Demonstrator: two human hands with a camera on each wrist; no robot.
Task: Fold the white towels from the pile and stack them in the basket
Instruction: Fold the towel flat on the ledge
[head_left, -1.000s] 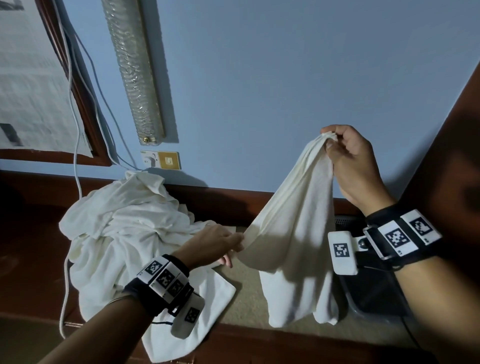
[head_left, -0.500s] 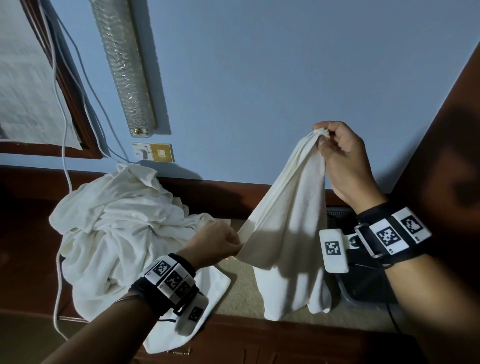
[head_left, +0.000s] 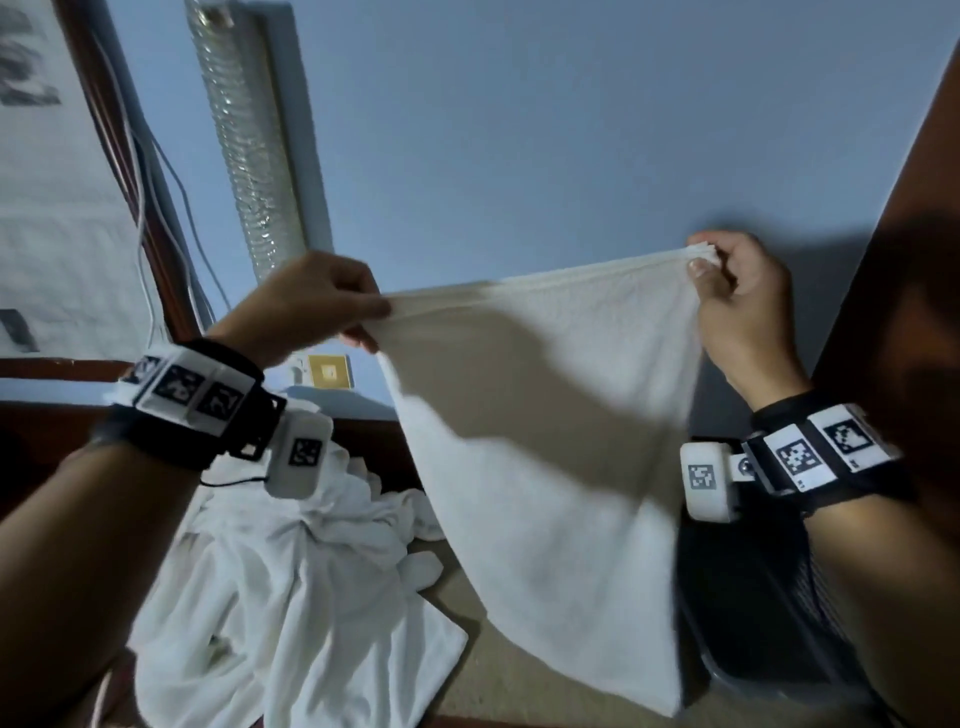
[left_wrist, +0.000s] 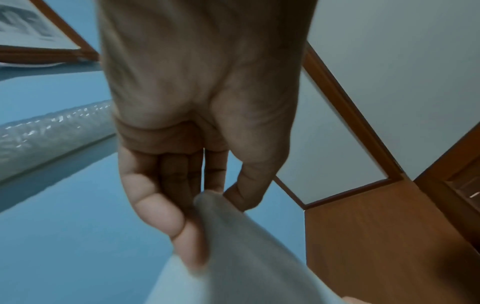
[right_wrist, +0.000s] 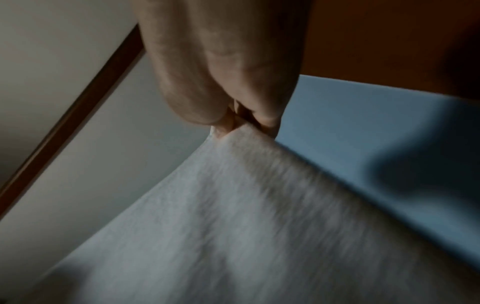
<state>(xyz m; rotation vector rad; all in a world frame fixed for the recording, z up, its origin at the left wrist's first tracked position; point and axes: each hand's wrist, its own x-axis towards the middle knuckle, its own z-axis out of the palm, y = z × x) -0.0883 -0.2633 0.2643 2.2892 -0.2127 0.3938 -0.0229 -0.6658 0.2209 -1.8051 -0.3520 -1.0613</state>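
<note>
A white towel (head_left: 550, 447) hangs spread in the air, its top edge stretched between my two hands. My left hand (head_left: 363, 317) pinches the left top corner of the towel (left_wrist: 233, 246) between thumb and fingers. My right hand (head_left: 711, 265) pinches the bunched right top corner of the towel (right_wrist: 246, 216). The pile of white towels (head_left: 291, 587) lies crumpled below on the left. The dark basket (head_left: 753, 613) sits at the lower right, partly hidden by the towel and my right forearm.
A blue wall stands close behind. On it are a ribbed silver duct (head_left: 249, 156), white cables (head_left: 156, 171) and a gold wall socket (head_left: 328, 372). A brown wooden panel (head_left: 904, 260) rises on the right. Beige surface (head_left: 498, 675) shows under the towel.
My left hand rose from beside the pile up to the right hand's height and moved left. The towel went from hanging bunched to being stretched out flat between both hands.
</note>
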